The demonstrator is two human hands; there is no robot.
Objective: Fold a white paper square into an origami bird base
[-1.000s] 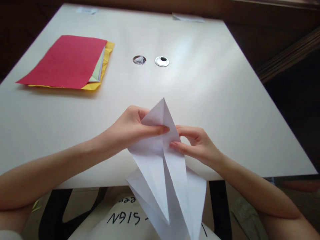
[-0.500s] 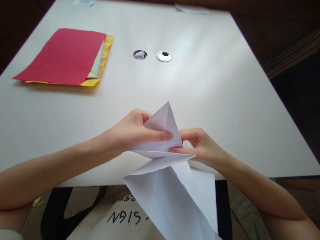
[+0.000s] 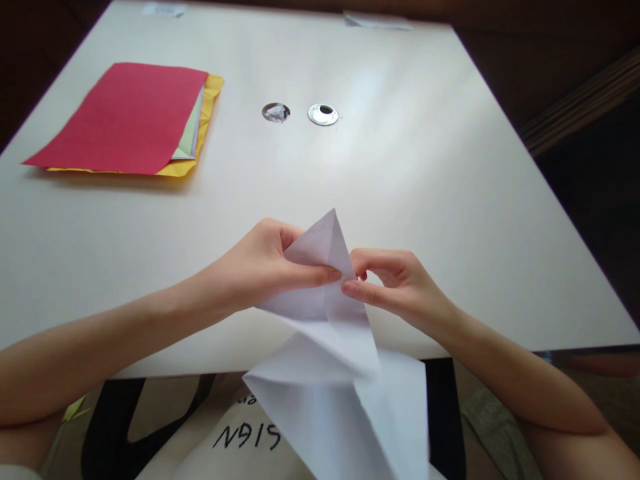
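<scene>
A folded sheet of white paper (image 3: 320,413) is held over the table's near edge, its pointed tip upward and its wide lower part hanging down in front of my body. My left hand (image 3: 273,263) grips the upper triangle from the left, thumb flat across its face and fingers hidden behind. On the right side my right hand (image 3: 390,280) pinches the paper's edge between thumb and index finger, close to my left thumb tip. Creases run down from the tip, and the middle flap looks slightly blurred.
A red sheet (image 3: 120,120) lies at the left on a yellow crumpled sheet (image 3: 205,127), with pale green paper between. Two round cable holes, one with crumpled foil-like stuff (image 3: 276,113) and one metal-rimmed (image 3: 323,115), sit mid-table (image 3: 425,187). White scraps lie at the far edge.
My right thumb has moved up along the paper's right edge, nearer my left thumb. The middle flap has opened downward. My left hand keeps its hold.
</scene>
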